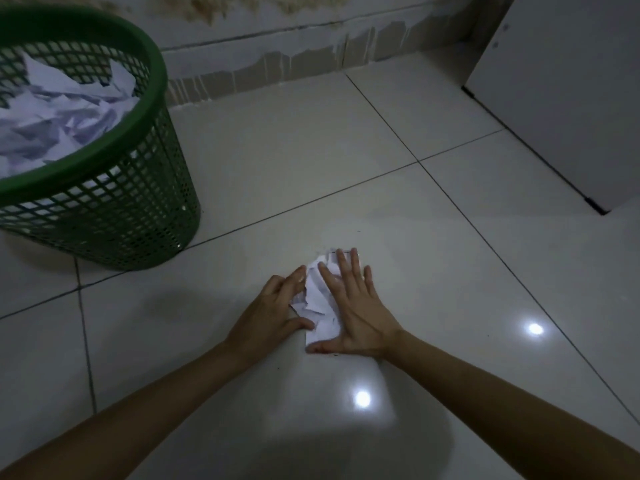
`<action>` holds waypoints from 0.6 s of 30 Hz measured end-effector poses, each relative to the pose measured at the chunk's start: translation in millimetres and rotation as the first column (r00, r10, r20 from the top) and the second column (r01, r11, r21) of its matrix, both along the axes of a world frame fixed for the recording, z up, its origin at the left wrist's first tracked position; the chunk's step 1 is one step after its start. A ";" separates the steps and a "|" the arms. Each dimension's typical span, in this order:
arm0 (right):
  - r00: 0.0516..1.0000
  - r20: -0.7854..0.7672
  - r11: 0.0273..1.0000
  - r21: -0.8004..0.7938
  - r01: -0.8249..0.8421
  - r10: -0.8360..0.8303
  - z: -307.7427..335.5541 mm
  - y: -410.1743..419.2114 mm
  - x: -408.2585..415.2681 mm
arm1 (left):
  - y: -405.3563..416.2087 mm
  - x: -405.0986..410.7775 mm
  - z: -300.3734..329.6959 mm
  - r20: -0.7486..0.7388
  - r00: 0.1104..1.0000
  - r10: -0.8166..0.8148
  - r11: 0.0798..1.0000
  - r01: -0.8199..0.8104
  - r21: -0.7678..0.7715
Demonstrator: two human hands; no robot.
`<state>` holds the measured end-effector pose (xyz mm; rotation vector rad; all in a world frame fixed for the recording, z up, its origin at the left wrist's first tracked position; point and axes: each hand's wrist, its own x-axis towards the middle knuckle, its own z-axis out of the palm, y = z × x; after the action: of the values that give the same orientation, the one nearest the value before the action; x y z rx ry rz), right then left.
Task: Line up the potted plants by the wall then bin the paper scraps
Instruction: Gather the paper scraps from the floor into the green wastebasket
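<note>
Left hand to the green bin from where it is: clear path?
Probably yes. The left hand is on the paper scraps with the right hand; only bare floor tiles lie between it and the green bin, whose top is open.

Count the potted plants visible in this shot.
0. None show on the floor, by the wall, or near the green basket. Any may stand outside the frame.
</note>
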<state>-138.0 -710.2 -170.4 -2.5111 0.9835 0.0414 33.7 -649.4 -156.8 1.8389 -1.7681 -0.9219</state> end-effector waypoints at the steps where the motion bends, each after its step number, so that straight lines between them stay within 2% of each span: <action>1: 0.999 0.021 0.999 -0.036 -0.029 0.030 -3.1 -2.0 2.8 | -0.4 -2.4 -2.1 -0.069 0.997 0.025 1.000 -0.025 0.002; 5: 0.993 0.075 0.984 -0.163 -0.078 0.091 -14.1 -4.4 12.9 | 0.9 -15.6 -0.1 -0.283 0.933 0.224 0.974 -0.225 0.031; 8: 0.994 0.084 0.965 -0.258 -0.049 0.073 -21.8 -0.8 14.5 | 0.2 -17.6 0.4 -0.276 0.912 0.305 0.948 -0.319 -0.007; 14: 0.978 0.204 0.894 -0.445 0.048 0.049 -21.3 4.6 14.5 | 1.9 -9.0 -4.8 -0.163 0.982 0.097 0.990 -0.113 -0.088; 18: 0.965 0.258 0.877 -0.471 0.093 0.036 -19.4 6.9 18.0 | -1.3 -2.1 -3.3 -0.149 0.989 0.023 0.995 -0.037 -0.096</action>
<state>-120.0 -703.3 -189.8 -2.8394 1.0142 -0.6019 31.6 -650.7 -160.1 1.6856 -1.6611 -0.9177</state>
